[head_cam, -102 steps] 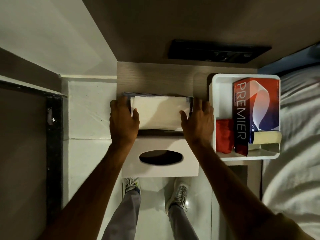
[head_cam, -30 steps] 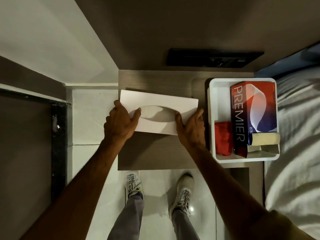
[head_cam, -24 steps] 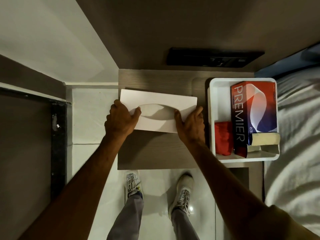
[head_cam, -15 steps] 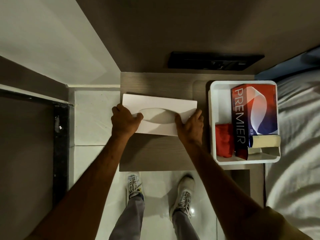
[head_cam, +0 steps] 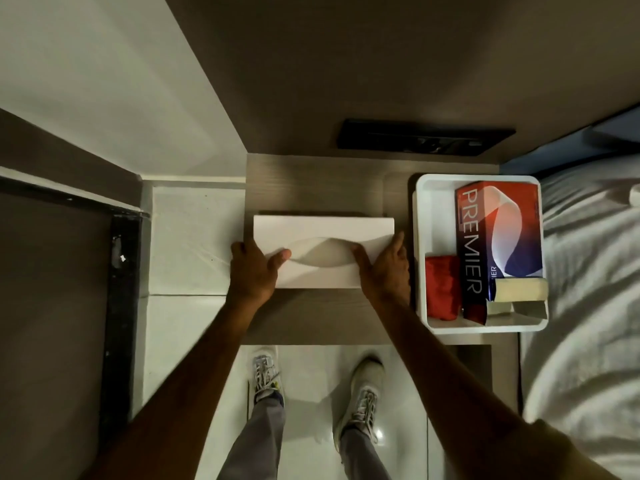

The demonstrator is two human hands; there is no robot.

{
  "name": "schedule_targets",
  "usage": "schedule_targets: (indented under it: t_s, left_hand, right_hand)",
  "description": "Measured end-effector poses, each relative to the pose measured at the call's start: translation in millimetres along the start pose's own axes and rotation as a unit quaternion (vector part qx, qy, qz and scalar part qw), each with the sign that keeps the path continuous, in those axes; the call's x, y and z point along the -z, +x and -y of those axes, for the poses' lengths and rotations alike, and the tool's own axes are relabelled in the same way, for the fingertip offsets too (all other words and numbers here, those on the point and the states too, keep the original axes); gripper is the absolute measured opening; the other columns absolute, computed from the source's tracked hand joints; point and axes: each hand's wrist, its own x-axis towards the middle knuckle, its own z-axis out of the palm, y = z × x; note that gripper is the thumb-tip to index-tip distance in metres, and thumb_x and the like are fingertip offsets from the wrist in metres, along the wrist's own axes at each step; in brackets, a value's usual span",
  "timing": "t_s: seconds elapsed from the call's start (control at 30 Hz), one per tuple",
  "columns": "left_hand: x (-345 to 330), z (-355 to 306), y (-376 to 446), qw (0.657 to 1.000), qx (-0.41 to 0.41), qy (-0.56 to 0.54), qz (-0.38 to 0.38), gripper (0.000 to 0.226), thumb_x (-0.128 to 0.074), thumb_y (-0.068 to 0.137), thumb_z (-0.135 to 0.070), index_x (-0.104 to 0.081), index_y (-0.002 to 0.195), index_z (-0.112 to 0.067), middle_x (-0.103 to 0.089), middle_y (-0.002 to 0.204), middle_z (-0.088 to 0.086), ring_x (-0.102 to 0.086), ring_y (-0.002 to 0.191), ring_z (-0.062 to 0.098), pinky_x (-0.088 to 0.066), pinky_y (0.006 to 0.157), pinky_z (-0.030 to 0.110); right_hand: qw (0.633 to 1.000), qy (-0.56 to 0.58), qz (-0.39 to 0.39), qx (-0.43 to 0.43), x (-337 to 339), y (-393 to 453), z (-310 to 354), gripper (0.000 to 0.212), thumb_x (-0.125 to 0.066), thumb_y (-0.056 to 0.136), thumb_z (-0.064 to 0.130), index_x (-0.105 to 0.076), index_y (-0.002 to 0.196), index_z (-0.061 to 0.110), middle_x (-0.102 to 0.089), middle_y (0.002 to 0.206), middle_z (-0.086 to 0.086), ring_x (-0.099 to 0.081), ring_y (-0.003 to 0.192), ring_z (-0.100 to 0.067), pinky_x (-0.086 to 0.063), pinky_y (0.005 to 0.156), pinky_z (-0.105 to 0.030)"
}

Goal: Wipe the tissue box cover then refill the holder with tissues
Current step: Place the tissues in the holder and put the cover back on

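Right now both hands are on the white tissue box cover (head_cam: pixel 323 249), which sits on the wood surface (head_cam: pixel 311 188) w/ its oval slot facing up. Left hand (head_cam: pixel 254 271) clamps the near-left corner, thumb across the top by the slot; right hand (head_cam: pixel 382 268) clamps the near-right corner, fingers (head_cam: pixel 398 239) running up the side. So fingers on both sides are closed on the cover, not free. Looks like I'm at the seating step: cover going down over the holder, which I can't see under it, so can't tell if it's fully home. Next, prob. press evenly, check edges sit flush, then let go. White tray (head_cam: pixel 424 216) w/ the PREMIER tissue pack (head_cam: pixel 498 237) and red cloth (head_cam: pixel 441 292) sits just beside, on the right.
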Motion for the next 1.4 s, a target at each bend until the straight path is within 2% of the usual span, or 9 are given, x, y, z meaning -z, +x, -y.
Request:
schedule_targets:
  t_s: [0.07,0.17,0.3,0.43,0.6,0.73,0.9,1.3,1.4]
  left_hand:
    - [-7,8,-11,1.0,-0.004,-0.011,-0.003,0.073,-0.063,0.093,-0.05,-0.043,0.14,0.002,-0.043,0.139,0.025,-0.054,0.124,0.043,-0.051,0.101,0.05]
    - [-12,13,-13,0.999,-0.005,-0.03,-0.023,0.074,-0.063,0.092,-0.052,-0.043,0.142,-0.002,-0.045,0.138,0.023,-0.053,0.125,0.044,-0.049,0.101,0.05]
    - [-13,18,-10,0.998,-0.011,-0.046,-0.029,0.077,-0.066,0.089,-0.056,-0.042,0.145,-0.008,-0.046,0.14,0.021,-0.053,0.128,0.04,-0.049,0.103,0.048]
    - [-14,20,-10,0.998,-0.014,-0.052,-0.037,0.078,-0.067,0.087,-0.056,-0.043,0.144,-0.008,-0.045,0.141,0.019,-0.052,0.129,0.037,-0.049,0.105,0.047]
    - [-16,21,-11,0.997,-0.026,-0.057,-0.048,0.077,-0.066,0.088,-0.056,-0.044,0.144,-0.009,-0.047,0.139,0.019,-0.053,0.127,0.036,-0.051,0.104,0.046]
    - [-16,18,-14,0.996,-0.024,-0.064,-0.052,0.077,-0.066,0.088,-0.055,-0.044,0.144,-0.008,-0.047,0.139,0.019,-0.053,0.127,0.037,-0.052,0.105,0.048]
    - [-16,16,-14,0.997,-0.004,-0.053,-0.054,0.079,-0.066,0.088,-0.057,-0.042,0.146,-0.009,-0.046,0.142,0.017,-0.051,0.13,0.036,-0.051,0.106,0.048]
    - [-24,10,-25,0.991,-0.01,-0.096,-0.088,0.07,-0.061,0.096,-0.046,-0.036,0.151,-0.011,-0.043,0.147,0.016,-0.049,0.134,0.034,-0.049,0.106,0.042]
    - [-25,15,-38,0.981,-0.091,-0.078,-0.153,0.063,-0.058,0.1,-0.038,-0.036,0.153,-0.012,-0.041,0.15,0.015,-0.048,0.137,0.031,-0.051,0.108,0.041]
  right_hand:
    - [0.992,-0.085,-0.048,0.083,5,-11,-6,0.094,-0.052,0.095,0.062,-0.011,0.163,0.012,-0.022,0.168,-0.014,-0.027,0.153,-0.034,-0.032,0.12,-0.048]
    - [0.928,-0.186,-0.131,0.296,1,-18,-4,0.054,-0.061,0.097,0.043,-0.049,0.144,0.019,-0.035,0.162,-0.013,-0.038,0.147,-0.035,-0.045,0.114,-0.052]
    - [0.86,-0.273,-0.018,0.432,-20,-8,15,0.02,-0.08,0.085,0.03,-0.079,0.104,0.023,-0.032,0.167,-0.007,-0.026,0.155,-0.035,-0.037,0.12,-0.052]
    - [0.853,-0.312,0.028,0.418,-26,10,27,0.026,-0.083,0.081,0.034,-0.079,0.105,0.026,-0.026,0.168,0.0,-0.015,0.158,-0.031,-0.02,0.128,-0.051]
    - [0.837,-0.349,0.05,0.418,-26,20,31,0.045,-0.073,0.088,0.036,-0.068,0.128,0.017,-0.028,0.166,0.001,-0.017,0.157,-0.027,-0.021,0.128,-0.046]
    - [0.814,-0.368,0.045,0.447,-20,14,33,0.032,-0.078,0.086,0.033,-0.076,0.113,0.016,-0.037,0.162,-0.005,-0.025,0.154,-0.032,-0.023,0.127,-0.048]
    - [0.845,-0.264,-0.025,0.465,-3,-6,26,0.013,-0.08,0.085,0.028,-0.079,0.089,0.016,-0.052,0.15,-0.007,-0.043,0.143,-0.034,-0.043,0.115,-0.049]
    - [0.9,-0.179,-0.045,0.395,12,-27,4,0.021,-0.067,0.097,0.024,-0.073,0.111,0.01,-0.058,0.14,-0.01,-0.058,0.126,-0.028,-0.052,0.101,-0.044]
    - [0.904,-0.166,-0.05,0.391,9,-26,-2,0.02,-0.069,0.095,0.021,-0.073,0.11,0.01,-0.061,0.135,-0.011,-0.061,0.119,-0.03,-0.054,0.096,-0.044]
